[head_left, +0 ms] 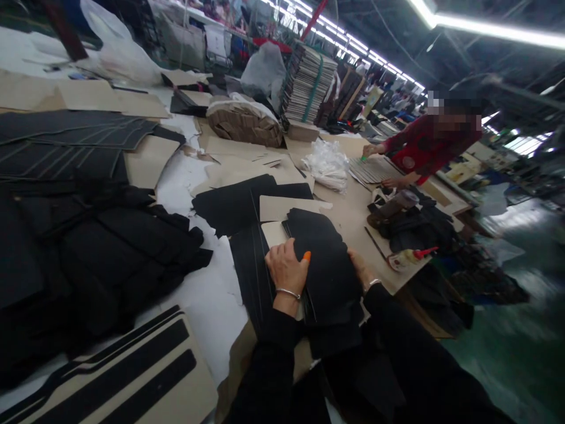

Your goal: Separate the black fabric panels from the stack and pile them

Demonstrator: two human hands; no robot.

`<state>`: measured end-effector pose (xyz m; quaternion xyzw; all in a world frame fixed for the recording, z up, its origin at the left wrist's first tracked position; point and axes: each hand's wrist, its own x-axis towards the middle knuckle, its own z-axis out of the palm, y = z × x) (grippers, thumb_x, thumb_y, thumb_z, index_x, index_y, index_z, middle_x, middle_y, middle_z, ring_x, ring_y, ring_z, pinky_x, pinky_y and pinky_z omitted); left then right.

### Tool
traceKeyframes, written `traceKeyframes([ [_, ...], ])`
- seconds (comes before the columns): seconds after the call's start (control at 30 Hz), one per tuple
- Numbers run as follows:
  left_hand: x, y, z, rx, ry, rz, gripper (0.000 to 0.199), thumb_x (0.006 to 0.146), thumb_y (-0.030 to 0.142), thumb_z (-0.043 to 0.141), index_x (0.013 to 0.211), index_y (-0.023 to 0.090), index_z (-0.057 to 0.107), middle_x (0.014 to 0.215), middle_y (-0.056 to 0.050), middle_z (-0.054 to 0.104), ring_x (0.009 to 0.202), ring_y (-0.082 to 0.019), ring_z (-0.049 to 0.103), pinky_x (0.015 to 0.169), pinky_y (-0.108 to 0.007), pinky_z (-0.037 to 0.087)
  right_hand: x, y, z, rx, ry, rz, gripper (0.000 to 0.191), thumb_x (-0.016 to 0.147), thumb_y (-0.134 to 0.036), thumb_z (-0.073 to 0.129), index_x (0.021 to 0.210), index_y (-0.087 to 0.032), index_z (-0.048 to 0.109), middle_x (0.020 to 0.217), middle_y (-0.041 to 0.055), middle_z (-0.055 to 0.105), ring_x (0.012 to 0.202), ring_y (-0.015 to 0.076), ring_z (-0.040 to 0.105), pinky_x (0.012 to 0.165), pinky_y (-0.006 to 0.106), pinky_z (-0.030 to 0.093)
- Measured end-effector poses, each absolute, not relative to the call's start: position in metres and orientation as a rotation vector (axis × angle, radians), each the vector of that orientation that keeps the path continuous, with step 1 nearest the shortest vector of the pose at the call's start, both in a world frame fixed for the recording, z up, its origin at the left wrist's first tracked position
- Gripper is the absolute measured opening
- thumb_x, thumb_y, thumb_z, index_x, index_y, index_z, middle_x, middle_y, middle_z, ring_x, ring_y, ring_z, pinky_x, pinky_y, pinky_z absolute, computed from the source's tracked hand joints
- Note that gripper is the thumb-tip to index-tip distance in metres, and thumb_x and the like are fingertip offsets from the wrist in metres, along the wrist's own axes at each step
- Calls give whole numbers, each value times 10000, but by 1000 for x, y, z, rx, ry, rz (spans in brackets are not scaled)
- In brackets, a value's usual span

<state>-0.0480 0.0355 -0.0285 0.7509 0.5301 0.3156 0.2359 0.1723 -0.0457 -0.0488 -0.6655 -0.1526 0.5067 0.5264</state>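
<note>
A small stack of black panels (329, 271) is held between my two hands at the front of the work table. My left hand (286, 268) grips its left edge, the thumb in an orange finger cover lying over the top panel. At the right edge my right hand (361, 270) presses against the stack, its fingertips partly hidden behind it. Beneath and to the left lie more black panels (247, 265), fanned out. A beige sheet (291, 208) rests just behind the held stack.
Dark folded pieces (132, 247) heap at the left, near beige boards with black strips (150, 365). A red-tipped bottle (408, 258) and a white plastic bundle (327, 165) lie to the right. Across the table, a person in red (424, 147) handles a stack of strips.
</note>
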Motion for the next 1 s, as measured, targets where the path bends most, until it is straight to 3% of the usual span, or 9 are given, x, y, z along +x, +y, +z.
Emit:
traceKeyframes([
  [0.13, -47, 34, -30, 2032, 1419, 865, 451, 828, 339, 727, 1245, 211, 612, 1081, -72, 707, 1070, -276, 566, 994, -433, 377, 166, -39, -42, -1591, -302, 1122, 332, 804, -530, 614, 888, -232, 732, 820, 33, 785, 820, 265, 738, 866, 409, 603],
  [0.27, -48, 37, -28, 2024, 1390, 858, 433, 833, 323, 730, 1239, 219, 625, 1109, -59, 721, 1089, -280, 551, 1009, -440, 367, 157, -34, -36, -1509, -341, 1258, 624, 872, -730, 477, 1193, -236, 681, 1019, 72, 786, 1006, 295, 734, 952, 469, 580],
  [0.4, -49, 39, -25, 2064, 1368, 817, 374, 877, 335, 678, 1235, 237, 639, 1127, -49, 731, 1100, -288, 541, 1024, -460, 358, 151, -34, -34, -1569, -430, 1150, 627, 803, -496, 754, 1362, -300, 550, 1168, 46, 755, 1009, 267, 736, 955, 442, 588],
  [0.47, -49, 39, -24, 2088, 1369, 803, 362, 896, 346, 648, 1243, 245, 640, 1156, -52, 721, 1113, -294, 541, 1018, -468, 365, 150, -33, -33, -1610, -456, 1120, 664, 761, -405, 810, 1360, -310, 538, 1181, 42, 751, 946, 265, 746, 892, 439, 612],
  [0.6, -47, 40, -25, 2081, 1398, 810, 442, 860, 345, 676, 1284, 232, 620, 1304, -90, 646, 1200, -316, 522, 1039, -480, 371, 154, -32, -35, -1596, -461, 1179, 544, 773, -353, 797, 1275, -265, 607, 1148, 66, 761, 895, 260, 748, 826, 410, 624],
  [0.83, -46, 42, -26, 1950, 1421, 861, 397, 854, 302, 653, 1240, 219, 621, 1227, -98, 660, 1190, -302, 550, 1025, -462, 401, 160, -39, -46, -1546, -461, 1183, 477, 759, -314, 804, 1209, -238, 664, 1116, 72, 772, 882, 253, 747, 835, 401, 619],
  [1.0, -48, 42, -24, 1881, 1445, 883, 381, 849, 283, 656, 1219, 200, 620, 1233, -111, 630, 1186, -287, 556, 1004, -429, 424, 159, -40, -44, -1603, -486, 1187, 406, 758, -347, 812, 1127, -214, 707, 1050, 78, 786, 800, 241, 749, 749, 357, 631],
])
